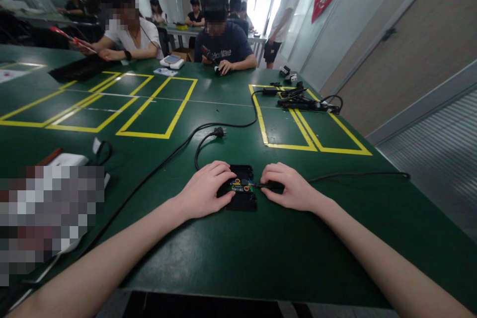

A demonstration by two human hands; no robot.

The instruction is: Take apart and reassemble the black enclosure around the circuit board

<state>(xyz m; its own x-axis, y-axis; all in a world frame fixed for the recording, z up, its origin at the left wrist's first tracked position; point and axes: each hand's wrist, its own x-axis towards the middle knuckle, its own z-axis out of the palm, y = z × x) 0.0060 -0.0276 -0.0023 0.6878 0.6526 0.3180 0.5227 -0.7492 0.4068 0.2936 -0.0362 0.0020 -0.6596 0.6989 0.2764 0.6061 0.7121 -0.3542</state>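
Observation:
An opened black plastic case (241, 202) lies on the green table near its front edge, with a small circuit board (242, 185) between its two halves. Copper-coloured coils and thin blue and yellow wires show on the board. From the left, my left hand (206, 190) grips the board's end between thumb and fingers. My right hand (288, 186) is closed on a black cable (260, 186) just right of the board. This cable runs out to the right behind the hand. A black plug (219, 132) on a short cord lies beyond my left hand.
A long black cord (175, 151) crosses the table on the left. Yellow tape rectangles (169, 109) mark the surface. Black cables and adapters (298, 99) are heaped at the far right. Two people (225, 44) sit working across the table; a blurred-out object (52, 208) lies left.

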